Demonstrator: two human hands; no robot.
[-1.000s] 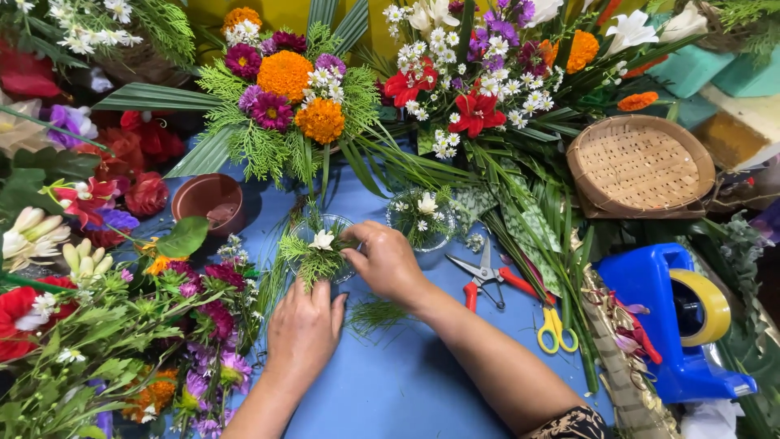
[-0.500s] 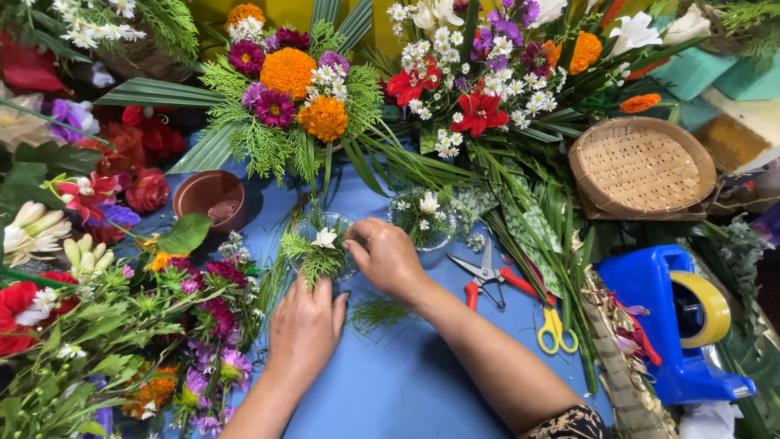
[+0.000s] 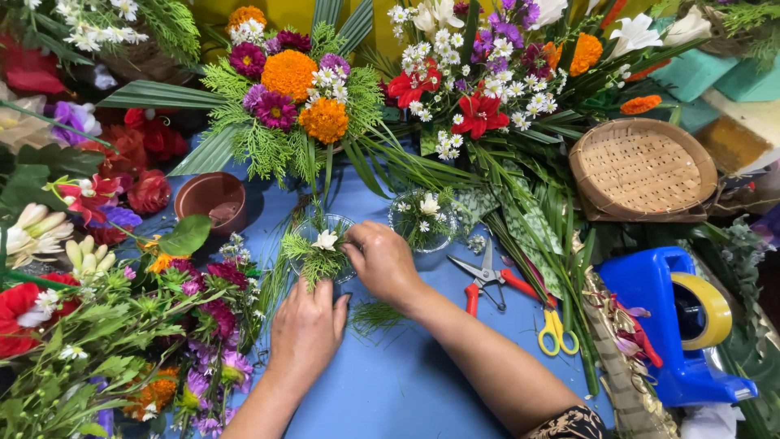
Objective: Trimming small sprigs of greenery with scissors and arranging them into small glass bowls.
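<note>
Where both hands [image 3: 345, 297] meet: scissors [image 3: 520, 301] (red-and-yellow-handled) near, flowers [image 3: 122, 325] crowding.

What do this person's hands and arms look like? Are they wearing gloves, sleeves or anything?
Both hands are bare: no gloves, and no rings or watch that I can see. The left hand and right hand show bare forearms. Only the right arm shows clothing, a dark patterned sleeve edge near the elbow.

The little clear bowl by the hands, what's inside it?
The clear bowl holds a white flower on feathery green sprigs. The right hand touches its rim, the left hand its near edge. The greenery hides the bowl's bottom.
</note>
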